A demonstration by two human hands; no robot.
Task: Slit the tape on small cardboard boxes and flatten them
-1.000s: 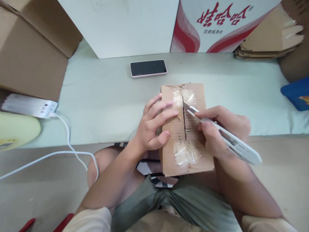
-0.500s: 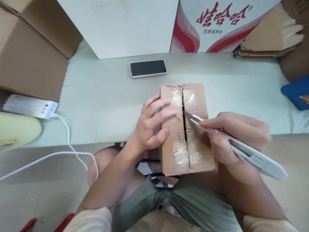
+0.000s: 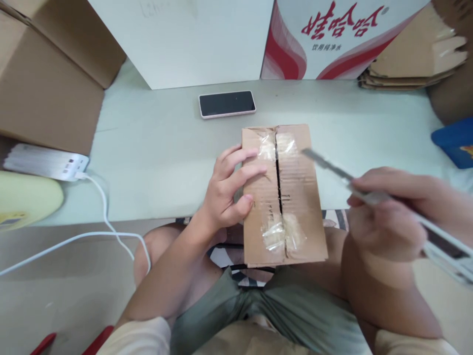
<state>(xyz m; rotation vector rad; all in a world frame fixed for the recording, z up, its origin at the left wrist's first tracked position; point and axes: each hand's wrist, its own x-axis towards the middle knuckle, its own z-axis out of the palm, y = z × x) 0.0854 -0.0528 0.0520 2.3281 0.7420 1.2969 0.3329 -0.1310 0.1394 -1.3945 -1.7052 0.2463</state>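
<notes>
Box: located in front of the person, its far part over the near edge of the table, its near part above the lap; what bears its weight cannot be told. The top face is turned up toward the viewer, with two flaps meeting along a central seam. A dark, narrow gap runs along most of that seam. Clear tape sits on both flaps at the far end and again at the near end. Left hand: grip wide, fingers spread, laid on the left flap; the thumb lies near the left edge of the box. Right hand: closed around the knife, thumb and index finger toward the blade end; hand and knife are blurred. The blade is extended and points away and to the left, its tip over the right flap in view, to the right of the gap; contact with the flap cannot be told. Phone: flat on the table beyond the box, screen up and dark. White carton: standing behind the phone, with red lettering on its right-hand face. Power bank: at the left, with a white cable plugged into its end.
</notes>
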